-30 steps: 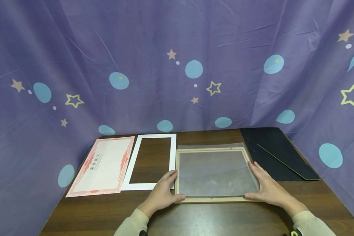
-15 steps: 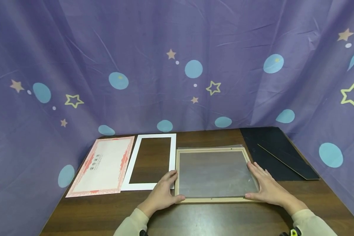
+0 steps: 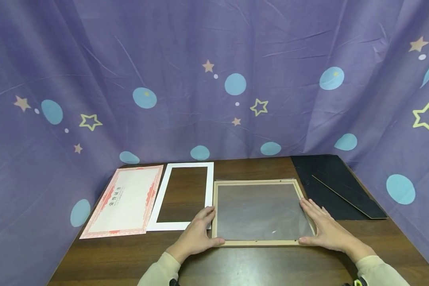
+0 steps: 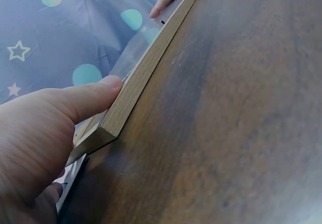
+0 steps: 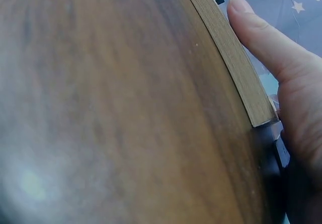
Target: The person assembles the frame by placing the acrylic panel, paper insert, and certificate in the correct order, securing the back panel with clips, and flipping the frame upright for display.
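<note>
A pale wooden picture frame (image 3: 257, 242) lies flat on the brown table, a clear plastic sheet (image 3: 259, 210) spread across its opening. At the near left corner my left hand (image 3: 197, 233) grips the frame, thumb on the near rail and fingers along the left side. My right hand (image 3: 327, 230) holds the near right corner the same way, thumb over the near rail. The left wrist view shows the thumb of my left hand (image 4: 37, 133) pressed on top of the frame's corner (image 4: 118, 110). In the right wrist view, the right thumb (image 5: 256, 30) lies along the rail (image 5: 236, 58).
To the left lie a white mat board (image 3: 169, 226) with a cut-out window and a red-bordered certificate (image 3: 132, 206). A black backing board (image 3: 314, 167) with a hinged stand flap (image 3: 357, 194) lies at the right. A purple curtain (image 3: 186, 111) hangs behind the table.
The clear sheet, which stuck out past the frame's far rail, has slid toward me and now sits almost within the frame. Both hands have stayed at the near corners.
</note>
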`<state>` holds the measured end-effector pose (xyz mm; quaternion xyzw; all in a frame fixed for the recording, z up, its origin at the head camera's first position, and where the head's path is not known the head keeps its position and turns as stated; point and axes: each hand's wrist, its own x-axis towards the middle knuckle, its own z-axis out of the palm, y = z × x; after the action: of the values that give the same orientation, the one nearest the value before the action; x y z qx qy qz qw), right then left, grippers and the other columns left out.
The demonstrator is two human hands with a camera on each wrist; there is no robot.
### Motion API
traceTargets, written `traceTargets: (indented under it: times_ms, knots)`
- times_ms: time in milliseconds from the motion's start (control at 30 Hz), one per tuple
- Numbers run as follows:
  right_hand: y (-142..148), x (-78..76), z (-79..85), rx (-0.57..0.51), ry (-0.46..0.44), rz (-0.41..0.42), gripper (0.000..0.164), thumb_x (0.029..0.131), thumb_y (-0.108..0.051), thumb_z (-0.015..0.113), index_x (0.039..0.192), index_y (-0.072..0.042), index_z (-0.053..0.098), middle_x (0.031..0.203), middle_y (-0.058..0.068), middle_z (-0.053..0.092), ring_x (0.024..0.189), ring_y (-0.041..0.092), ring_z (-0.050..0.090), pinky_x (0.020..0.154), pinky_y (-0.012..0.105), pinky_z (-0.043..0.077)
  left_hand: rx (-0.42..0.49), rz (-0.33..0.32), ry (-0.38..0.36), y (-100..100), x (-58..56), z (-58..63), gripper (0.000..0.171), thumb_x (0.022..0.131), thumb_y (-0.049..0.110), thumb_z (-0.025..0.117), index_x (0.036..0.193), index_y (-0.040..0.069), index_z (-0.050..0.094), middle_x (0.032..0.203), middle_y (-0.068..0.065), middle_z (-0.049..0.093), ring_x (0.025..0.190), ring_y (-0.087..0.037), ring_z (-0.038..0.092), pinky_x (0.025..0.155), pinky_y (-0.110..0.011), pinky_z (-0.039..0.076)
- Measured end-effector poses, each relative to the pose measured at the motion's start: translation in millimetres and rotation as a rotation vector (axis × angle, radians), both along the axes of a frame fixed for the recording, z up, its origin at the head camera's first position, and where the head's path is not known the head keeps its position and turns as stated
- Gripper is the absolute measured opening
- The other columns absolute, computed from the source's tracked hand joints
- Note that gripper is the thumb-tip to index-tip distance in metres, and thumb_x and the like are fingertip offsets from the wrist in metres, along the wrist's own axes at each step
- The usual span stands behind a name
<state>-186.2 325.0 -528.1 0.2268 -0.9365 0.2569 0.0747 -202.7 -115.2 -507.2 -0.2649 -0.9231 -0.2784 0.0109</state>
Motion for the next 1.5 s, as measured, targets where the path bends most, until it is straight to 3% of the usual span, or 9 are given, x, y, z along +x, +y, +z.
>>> traceTargets:
  times_ms: [200, 867, 1167, 1500]
  knots:
    - [0.9, 0.3, -2.9, -0.017, -0.002, 0.012, 0.106, 0.066, -0.055, 0.082, 0.145, 0.001, 0.038, 0.154, 0.022, 0.024, 0.138, 0.048, 0.021, 0.107, 0.069, 0.009, 0.002, -0.006, -0.002, -1.2, 0.4, 0.7, 0.098, 0.069, 0.059, 0.078, 0.139, -0.003, 0.047, 0.150, -0.011, 0.037, 0.137, -0.029, 0.034, 0.107, -0.047, 0.035]
    - [-2.9, 3.6, -0.3, 0.024, 0.012, -0.005, 0.097, 0.070, -0.055, 0.079, 0.146, -0.006, 0.041, 0.155, 0.017, 0.027, 0.140, 0.043, 0.022, 0.108, 0.066, 0.012, -0.027, -0.042, 0.077, -3.2, -1.0, 1.7, 0.101, 0.066, 0.066, 0.076, 0.136, -0.001, 0.050, 0.147, -0.012, 0.042, 0.137, -0.029, 0.035, 0.108, -0.045, 0.034]
    - [-3.2, 2.5, 1.2, 0.035, 0.011, -0.024, 0.085, 0.079, -0.050, 0.074, 0.145, -0.007, 0.043, 0.155, 0.016, 0.028, 0.140, 0.039, 0.024, 0.107, 0.067, 0.015, -0.056, -0.049, 0.109, -0.2, -2.3, 3.2, 0.058, 0.083, 0.042, 0.073, 0.126, 0.005, 0.062, 0.144, -0.015, 0.044, 0.136, -0.035, 0.035, 0.108, -0.050, 0.033]
    - [-4.7, 2.9, 5.1, 0.012, -0.008, -0.029, 0.085, 0.078, -0.049, 0.075, 0.144, -0.005, 0.043, 0.154, 0.018, 0.028, 0.139, 0.042, 0.025, 0.104, 0.070, 0.016, -0.082, -0.029, 0.091, 3.8, -1.8, 6.7, 0.055, 0.079, 0.044, 0.075, 0.120, 0.008, 0.067, 0.145, -0.013, 0.043, 0.138, -0.033, 0.032, 0.109, -0.049, 0.031]
